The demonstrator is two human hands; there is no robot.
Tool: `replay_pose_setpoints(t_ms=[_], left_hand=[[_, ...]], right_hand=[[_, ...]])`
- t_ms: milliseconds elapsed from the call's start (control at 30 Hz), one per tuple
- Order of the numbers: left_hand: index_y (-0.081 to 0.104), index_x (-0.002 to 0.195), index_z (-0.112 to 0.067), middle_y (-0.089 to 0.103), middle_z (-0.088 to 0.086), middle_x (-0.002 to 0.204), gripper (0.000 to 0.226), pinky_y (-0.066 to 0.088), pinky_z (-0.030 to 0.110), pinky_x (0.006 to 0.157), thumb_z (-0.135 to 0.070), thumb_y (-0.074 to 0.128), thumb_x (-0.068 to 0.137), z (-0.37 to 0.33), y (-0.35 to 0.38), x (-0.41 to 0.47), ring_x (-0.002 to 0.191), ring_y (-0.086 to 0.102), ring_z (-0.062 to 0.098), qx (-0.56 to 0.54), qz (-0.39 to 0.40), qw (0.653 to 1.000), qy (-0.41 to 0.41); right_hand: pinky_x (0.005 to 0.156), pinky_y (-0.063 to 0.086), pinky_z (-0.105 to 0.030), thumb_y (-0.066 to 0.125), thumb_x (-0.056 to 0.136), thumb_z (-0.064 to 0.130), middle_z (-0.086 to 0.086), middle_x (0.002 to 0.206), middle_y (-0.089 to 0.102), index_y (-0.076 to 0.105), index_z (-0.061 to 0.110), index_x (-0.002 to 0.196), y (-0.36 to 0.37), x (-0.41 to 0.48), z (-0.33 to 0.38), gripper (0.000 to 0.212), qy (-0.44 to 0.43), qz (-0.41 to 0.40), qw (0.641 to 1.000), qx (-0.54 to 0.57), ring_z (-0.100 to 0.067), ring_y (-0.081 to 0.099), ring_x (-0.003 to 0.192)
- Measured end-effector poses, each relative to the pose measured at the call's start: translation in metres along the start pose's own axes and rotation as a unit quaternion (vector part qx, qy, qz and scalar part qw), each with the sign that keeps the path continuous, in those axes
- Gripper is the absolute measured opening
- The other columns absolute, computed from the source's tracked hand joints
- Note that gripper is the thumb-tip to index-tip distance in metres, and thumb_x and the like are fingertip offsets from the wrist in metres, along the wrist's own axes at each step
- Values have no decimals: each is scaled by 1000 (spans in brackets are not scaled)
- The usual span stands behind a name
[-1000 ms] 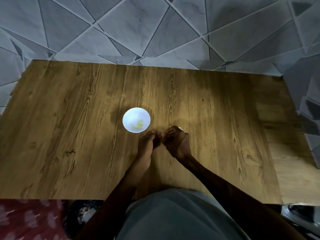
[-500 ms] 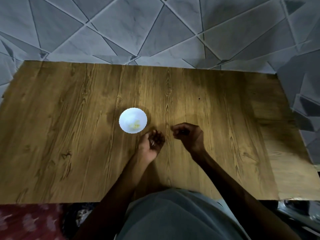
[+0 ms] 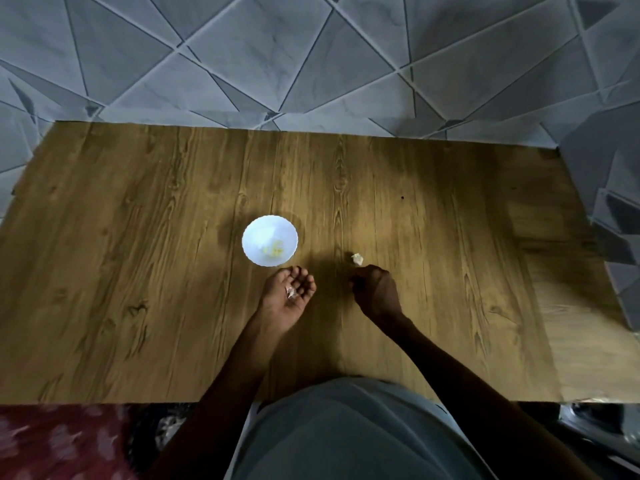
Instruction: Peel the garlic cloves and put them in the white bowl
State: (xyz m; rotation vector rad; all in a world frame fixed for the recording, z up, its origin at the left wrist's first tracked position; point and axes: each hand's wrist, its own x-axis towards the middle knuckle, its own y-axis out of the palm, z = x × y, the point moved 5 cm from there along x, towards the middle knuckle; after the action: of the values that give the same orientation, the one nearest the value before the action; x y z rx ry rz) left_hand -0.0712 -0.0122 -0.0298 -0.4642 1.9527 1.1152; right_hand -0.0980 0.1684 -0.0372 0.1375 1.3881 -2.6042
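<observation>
Your left hand (image 3: pixel 284 303) lies loose, palm up, a garlic bit (image 3: pixel 290 292) resting in it beside the white bowl (image 3: pixel 256 233), likely to drop in. Your right hand (image 3: pixel 375 289) curls by another garlic piece (image 3: pixel 357 258); I can't tell if it holds anything.

head view | looks forward-down | close over wooden table (image 3: pixel 138 271) | single view

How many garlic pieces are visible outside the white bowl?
2 garlic pieces: one in the left hand, one on the table just beyond the right hand, whose curled fingers may hide another.
</observation>
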Motion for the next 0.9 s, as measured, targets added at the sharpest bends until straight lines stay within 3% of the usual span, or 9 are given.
replay_pose_setpoints(t_ms=[100,167,267,367,533,667,733,833,900], left_hand=[[52,73,-9,59,7,68,29,46,31,70,-13,39,98,1,-7,-4,70,54,19,2,-9,1000,-2],[51,72,-9,58,6,69,28,46,30,69,-13,39,97,-1,-11,-7,69,54,19,3,-8,1000,-2],[52,72,-10,60,6,64,28,46,30,69,-13,40,97,-4,-25,-14,68,54,19,-3,-12,1000,-3],[52,73,-10,61,5,63,28,46,30,69,-15,40,98,-6,-40,-19,69,54,20,-4,-17,1000,-6],[54,76,-11,64,5,62,28,47,29,68,-17,39,99,-4,-59,-30,69,58,19,-8,-32,999,8],[61,81,-7,70,8,65,31,53,30,70,-19,41,101,5,-71,-43,66,69,19,-34,-57,997,28],[62,80,-5,70,8,65,28,55,27,65,-16,44,99,11,-76,-54,69,66,18,-62,-71,995,38],[65,74,-5,68,7,64,33,54,19,51,-13,43,97,16,-88,-74,56,66,16,-115,-60,990,56],[68,71,-3,68,8,67,37,56,22,55,-15,44,96,13,-105,-86,56,67,17,-172,-48,982,70]], right_hand=[[67,54,-28,59,92,3,-13,105,66,69,5,108,9,-5,19,18,-57,-23,998,-31,-23,64,85],[66,51,-35,61,87,-3,-16,102,64,70,3,100,14,-9,30,17,-87,-31,993,-71,-30,62,87],[58,38,-29,61,84,-5,-14,92,61,65,3,87,26,-14,36,9,-112,-30,988,-101,-30,58,77],[59,42,-27,59,87,0,-10,93,63,68,4,92,40,-23,37,10,-120,-4,988,-100,-27,62,78],[67,45,-23,64,83,-3,-8,87,73,75,6,89,36,-36,47,15,-43,20,996,74,-20,69,77],[69,56,-28,66,85,-3,-1,79,74,75,15,90,23,-61,81,21,20,65,949,306,-10,68,69],[73,56,-24,68,87,3,8,82,75,75,24,91,21,-77,105,22,-19,90,947,307,-6,70,74],[74,51,-14,69,88,8,13,91,75,76,22,95,25,-101,140,17,-98,117,944,291,1,70,82],[74,50,-13,69,87,8,14,92,75,77,23,96,34,-116,161,18,-125,146,935,299,2,69,84]])
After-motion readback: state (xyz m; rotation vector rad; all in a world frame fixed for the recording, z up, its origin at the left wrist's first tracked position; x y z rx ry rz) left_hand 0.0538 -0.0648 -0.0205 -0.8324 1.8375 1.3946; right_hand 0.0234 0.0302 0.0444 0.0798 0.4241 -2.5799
